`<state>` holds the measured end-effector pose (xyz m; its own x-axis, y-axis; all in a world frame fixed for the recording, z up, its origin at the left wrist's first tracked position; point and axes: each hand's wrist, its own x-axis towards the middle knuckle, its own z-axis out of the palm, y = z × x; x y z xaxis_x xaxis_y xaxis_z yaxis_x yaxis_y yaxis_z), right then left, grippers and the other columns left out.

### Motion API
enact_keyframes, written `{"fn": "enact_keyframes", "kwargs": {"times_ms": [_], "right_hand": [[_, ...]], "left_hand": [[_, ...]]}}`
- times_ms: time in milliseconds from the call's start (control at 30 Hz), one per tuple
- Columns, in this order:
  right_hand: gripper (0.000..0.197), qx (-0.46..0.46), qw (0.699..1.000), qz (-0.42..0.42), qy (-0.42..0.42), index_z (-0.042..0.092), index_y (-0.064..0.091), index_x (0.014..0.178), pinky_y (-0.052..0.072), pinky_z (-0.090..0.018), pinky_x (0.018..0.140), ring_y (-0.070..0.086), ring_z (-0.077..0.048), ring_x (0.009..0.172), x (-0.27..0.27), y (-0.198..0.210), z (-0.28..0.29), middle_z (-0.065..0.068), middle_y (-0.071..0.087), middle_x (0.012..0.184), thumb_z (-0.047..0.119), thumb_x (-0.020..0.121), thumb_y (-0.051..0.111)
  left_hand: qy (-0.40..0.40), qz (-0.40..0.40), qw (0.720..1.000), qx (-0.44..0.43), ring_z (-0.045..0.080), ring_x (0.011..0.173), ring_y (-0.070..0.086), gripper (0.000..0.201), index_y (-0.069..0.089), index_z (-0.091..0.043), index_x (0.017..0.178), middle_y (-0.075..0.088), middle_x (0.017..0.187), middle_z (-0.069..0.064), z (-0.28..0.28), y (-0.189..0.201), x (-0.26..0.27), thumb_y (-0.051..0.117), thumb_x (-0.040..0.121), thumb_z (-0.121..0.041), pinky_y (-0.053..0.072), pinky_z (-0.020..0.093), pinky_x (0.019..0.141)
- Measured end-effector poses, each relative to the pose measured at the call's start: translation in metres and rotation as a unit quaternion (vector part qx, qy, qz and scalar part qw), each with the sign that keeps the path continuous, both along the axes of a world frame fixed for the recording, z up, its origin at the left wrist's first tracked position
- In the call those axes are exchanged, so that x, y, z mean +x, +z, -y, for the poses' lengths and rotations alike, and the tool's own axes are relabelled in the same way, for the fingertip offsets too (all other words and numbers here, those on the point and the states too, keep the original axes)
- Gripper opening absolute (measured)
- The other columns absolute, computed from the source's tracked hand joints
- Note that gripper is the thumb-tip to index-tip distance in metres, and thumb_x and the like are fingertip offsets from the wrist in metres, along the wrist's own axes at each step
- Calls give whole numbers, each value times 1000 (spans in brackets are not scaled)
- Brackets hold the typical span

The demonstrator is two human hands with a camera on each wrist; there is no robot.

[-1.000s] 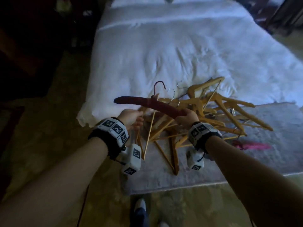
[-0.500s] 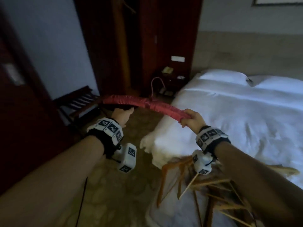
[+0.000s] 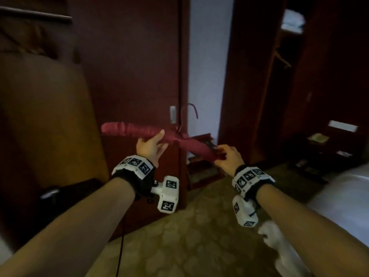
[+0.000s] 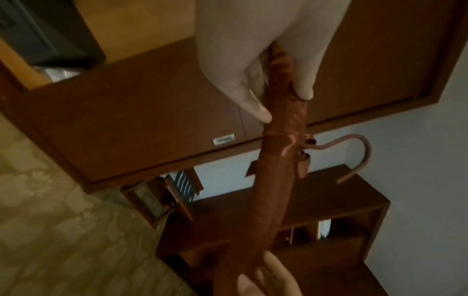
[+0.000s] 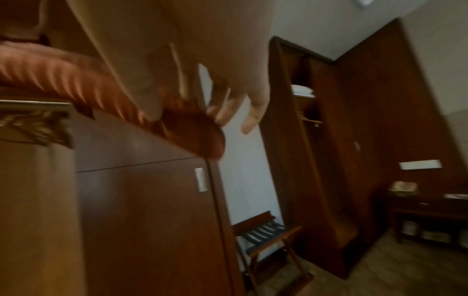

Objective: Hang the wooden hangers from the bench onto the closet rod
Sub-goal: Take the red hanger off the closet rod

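Observation:
A red padded hanger [image 3: 137,129] with a thin hook [image 3: 192,110] is held level in front of me between both hands. My left hand [image 3: 159,139] grips it near the middle, thumb on one side and fingers on the other [image 4: 301,94]. My right hand [image 3: 221,155] pinches its right end [image 5: 202,136]. A metal closet rod [image 3: 36,13] runs across the upper left, above and left of the hanger, with wooden hangers [image 5: 38,124] under it. The bench and its pile of wooden hangers are out of view.
A dark wooden door panel [image 3: 129,66] stands straight ahead. A folding luggage rack [image 5: 266,234] sits by the white wall behind it. An open wardrobe [image 3: 283,76] is at the right, then a nightstand [image 3: 323,144]. The white bed's corner [image 3: 343,200] lies low right, on patterned carpet [image 3: 189,246].
The view has swung left from the bed and hanger pile to the closet. Both hands carried the red hanger along, and the left hand slid from its end toward the middle.

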<state>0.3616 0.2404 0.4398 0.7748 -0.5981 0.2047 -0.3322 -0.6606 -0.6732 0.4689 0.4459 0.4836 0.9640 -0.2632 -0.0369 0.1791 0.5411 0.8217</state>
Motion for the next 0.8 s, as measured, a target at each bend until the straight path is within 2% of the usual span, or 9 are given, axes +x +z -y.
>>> {"fn": "enact_keyframes", "kwargs": {"times_ms": [67,133,200,300,400,533,633,733,800], "right_hand": [[40,19,998,56,-8,10,57,119,43,-31,97,56,-29,107,47,10,-44,-14,54,118,12,81,66],[30,63,994,93,7,11,58,114,47,-33,89,60,-26,97,89,16,-90,-9,61,101,17,85,64],[33,135,978,118,103,16,54,120,55,-35,70,62,-22,73,131,19,-143,-4,62,81,19,88,62],[59,175,945,88,262,28,34,142,46,-21,45,53,-12,49,183,24,-220,-2,61,69,14,90,60],[75,145,940,71,299,31,22,147,43,-19,45,53,-11,50,229,29,-274,-5,65,74,22,86,65],[62,153,945,68,280,20,45,130,40,-21,48,55,-14,62,299,32,-317,-2,61,76,40,78,72],[34,185,913,58,359,10,53,107,34,-21,40,45,-11,46,351,36,-346,-2,53,64,29,84,69],[36,150,899,50,409,8,47,109,41,-17,42,53,-14,59,410,41,-366,-8,61,85,17,82,70],[31,142,903,67,399,7,48,107,49,-30,56,60,-28,76,455,45,-377,-17,63,100,7,81,67]], "left_hand": [[45,27,999,3,14,78,68,44,51,-12,119,64,100,8,-41,3,29,68,80,1,57,24,65],[88,42,995,22,25,103,63,59,47,-10,130,62,115,12,-80,0,55,70,77,3,56,27,71],[117,69,990,47,26,106,62,58,50,-5,128,63,116,11,-120,-2,75,73,75,2,55,27,76],[149,96,980,88,22,92,65,42,55,2,114,65,96,7,-172,-10,109,72,76,2,54,20,66],[170,100,977,83,27,97,66,30,57,-10,98,67,96,9,-215,-12,140,73,76,0,55,29,69],[202,116,968,90,24,94,67,26,58,-14,91,69,99,12,-255,-12,182,73,75,0,56,37,82],[227,136,960,92,24,92,68,21,58,-11,88,69,94,11,-280,-7,229,72,77,0,56,35,80],[250,147,951,103,25,91,67,18,59,-12,87,68,91,8,-297,-3,281,71,79,-2,55,38,82],[248,165,947,120,27,94,66,14,60,-10,88,67,92,9,-304,6,318,69,81,-3,55,36,82]]}}
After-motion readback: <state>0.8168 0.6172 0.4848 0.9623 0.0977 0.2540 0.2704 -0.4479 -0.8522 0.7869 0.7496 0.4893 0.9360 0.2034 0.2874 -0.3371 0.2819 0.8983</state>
